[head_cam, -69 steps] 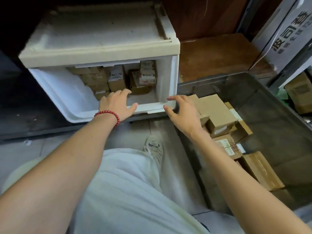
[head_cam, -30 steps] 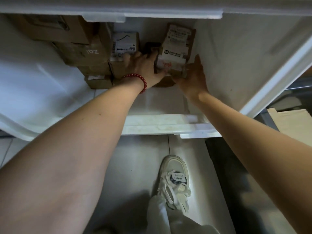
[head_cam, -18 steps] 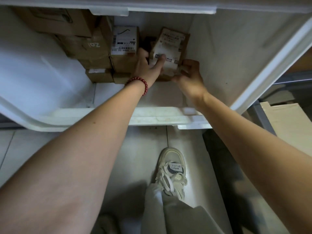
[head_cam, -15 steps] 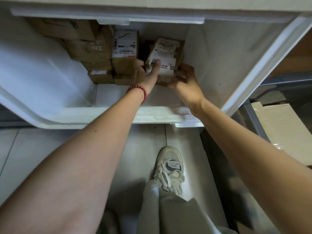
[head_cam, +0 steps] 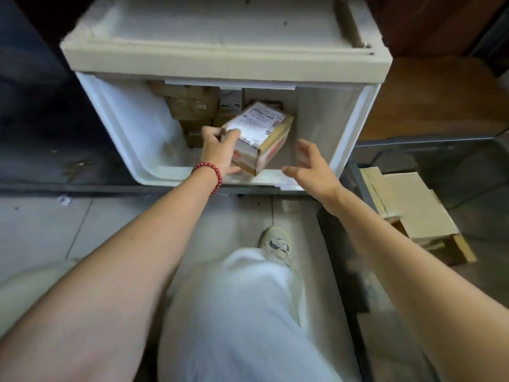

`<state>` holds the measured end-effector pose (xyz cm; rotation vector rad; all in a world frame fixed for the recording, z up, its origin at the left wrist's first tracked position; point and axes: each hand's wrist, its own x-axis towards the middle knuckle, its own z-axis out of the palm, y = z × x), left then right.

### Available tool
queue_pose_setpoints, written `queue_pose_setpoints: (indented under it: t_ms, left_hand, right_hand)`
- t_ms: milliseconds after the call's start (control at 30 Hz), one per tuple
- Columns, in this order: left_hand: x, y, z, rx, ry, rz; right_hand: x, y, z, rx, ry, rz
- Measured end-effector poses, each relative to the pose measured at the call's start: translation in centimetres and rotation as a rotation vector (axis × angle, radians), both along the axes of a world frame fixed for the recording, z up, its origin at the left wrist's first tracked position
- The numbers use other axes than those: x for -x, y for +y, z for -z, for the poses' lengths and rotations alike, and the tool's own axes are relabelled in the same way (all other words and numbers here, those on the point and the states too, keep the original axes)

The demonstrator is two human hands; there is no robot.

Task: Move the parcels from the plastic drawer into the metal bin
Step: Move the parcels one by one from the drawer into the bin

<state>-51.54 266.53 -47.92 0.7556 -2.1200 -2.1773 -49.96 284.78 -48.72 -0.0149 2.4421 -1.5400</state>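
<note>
tiled floor (head_cam: pixel 41 230), 12 o'clock: white plastic drawer (head_cam: pixel 355 128), open. item: labelled parcel (head_cam: pixel 260 132), tilted, at drawer front, gripped by left hand (head_cam: pixel 220 150). right hand (head_cam: pixel 311 168) at its 4 o'clock, fingers spread, holding nothing. more parcels (head_cam: pixel 192 106) at drawer back. metal bin (head_cam: pixel 454 158), 3 o'clock, holds boxes (head_cam: pixel 413 208).

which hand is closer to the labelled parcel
Left. The left hand grips the parcel at its left end. The right hand hovers open to the right of it, not touching.

Pale tiled floor (head_cam: pixel 41 230), sneaker (head_cam: pixel 276 242) planted on it, metal bin (head_cam: pixel 454 166) alongside
</note>
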Motion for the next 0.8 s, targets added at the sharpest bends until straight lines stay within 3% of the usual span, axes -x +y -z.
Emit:
queue_pose_setpoints:
  t_ms: [267,500,700,800]
  left_hand:
    - [-8.2,-1.4,-5.3,0.088,-0.043,0.113]
    - [-13.5,-1.1,-5.6,0.001,-0.048,0.202]
    - [-13.2,-0.3,-5.6,0.312,0.015,0.312]
    - [-12.5,0.1,-5.4,0.348,0.059,0.365]
  right_hand:
    - [-5.8,1.7,-3.8,0.019,0.111,-0.037]
    - [-10.2,2.2,-4.9,0.17,0.095,-0.042]
    - [-13.0,1.7,-2.1,0.374,0.107,0.209]
    - [-13.3,2.0,-1.7,0.411,0.136,0.293]
